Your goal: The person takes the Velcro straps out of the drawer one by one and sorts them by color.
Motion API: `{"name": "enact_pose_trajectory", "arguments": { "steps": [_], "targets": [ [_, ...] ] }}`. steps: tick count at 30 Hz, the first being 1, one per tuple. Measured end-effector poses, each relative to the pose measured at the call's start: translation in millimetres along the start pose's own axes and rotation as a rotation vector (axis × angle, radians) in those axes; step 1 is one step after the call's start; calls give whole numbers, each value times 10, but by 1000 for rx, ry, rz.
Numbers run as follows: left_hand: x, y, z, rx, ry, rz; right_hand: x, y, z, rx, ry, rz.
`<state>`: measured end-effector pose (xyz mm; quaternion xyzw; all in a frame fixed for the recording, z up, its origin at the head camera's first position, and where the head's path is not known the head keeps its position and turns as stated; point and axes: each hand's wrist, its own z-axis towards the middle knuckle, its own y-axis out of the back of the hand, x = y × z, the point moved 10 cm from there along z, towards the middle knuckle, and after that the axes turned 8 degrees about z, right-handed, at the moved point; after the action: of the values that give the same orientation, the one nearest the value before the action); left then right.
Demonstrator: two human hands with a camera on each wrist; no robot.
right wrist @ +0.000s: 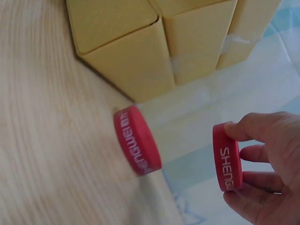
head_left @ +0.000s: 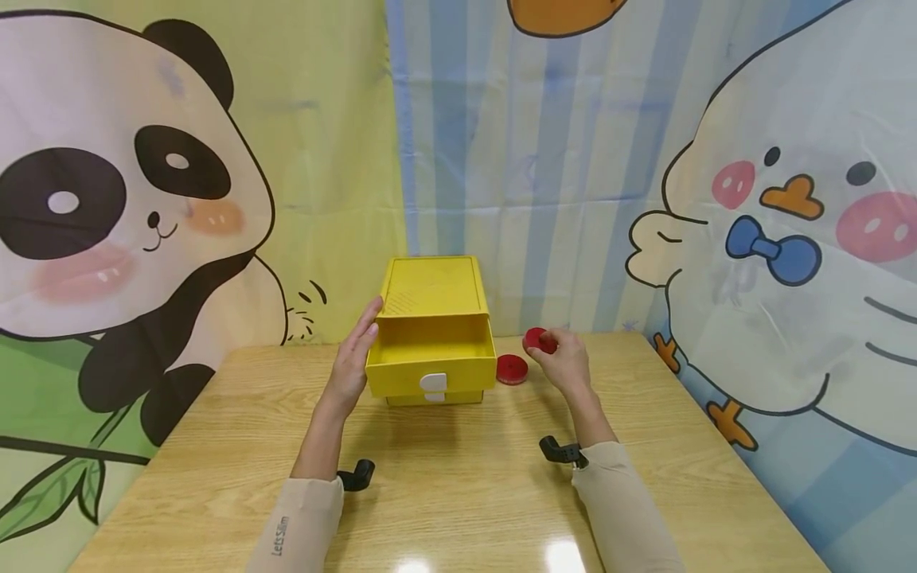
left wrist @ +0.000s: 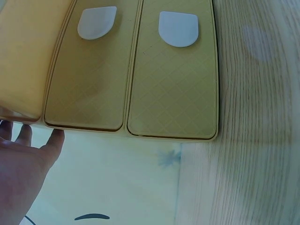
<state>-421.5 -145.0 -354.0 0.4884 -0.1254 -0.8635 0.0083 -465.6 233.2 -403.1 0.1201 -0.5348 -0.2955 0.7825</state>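
Observation:
A yellow drawer box [head_left: 433, 288] stands at the back of the table, its top drawer [head_left: 430, 378] pulled out toward me. My left hand [head_left: 351, 362] rests on the box's left side with fingers fairly straight. In the left wrist view its fingertips [left wrist: 57, 137] touch the box's edge. Right of the box, my right hand [head_left: 566, 362] pinches a red tape roll [right wrist: 227, 157] lettered in white, held above the table between thumb and fingers. A second red tape roll [head_left: 512, 369] lies on the table, beside the drawer's right side.
The wooden table [head_left: 458, 493] reaches back to a printed cloth backdrop [head_left: 530, 159]. White tabs [left wrist: 179, 29] mark the fronts of the lower drawers. A black wrist camera [head_left: 562, 451] sits on the right wrist.

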Motion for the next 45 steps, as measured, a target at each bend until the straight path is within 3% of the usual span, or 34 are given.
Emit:
{"name": "enact_pose_trajectory", "arguments": {
  "steps": [14, 45],
  "targets": [
    [-2, -5, -3, 6, 12, -1, -390, -123, -50, 63, -109, -42],
    [-10, 0, -4, 0, 0, 6, -541, -199, -63, 92, -121, -141]
  ]
}}
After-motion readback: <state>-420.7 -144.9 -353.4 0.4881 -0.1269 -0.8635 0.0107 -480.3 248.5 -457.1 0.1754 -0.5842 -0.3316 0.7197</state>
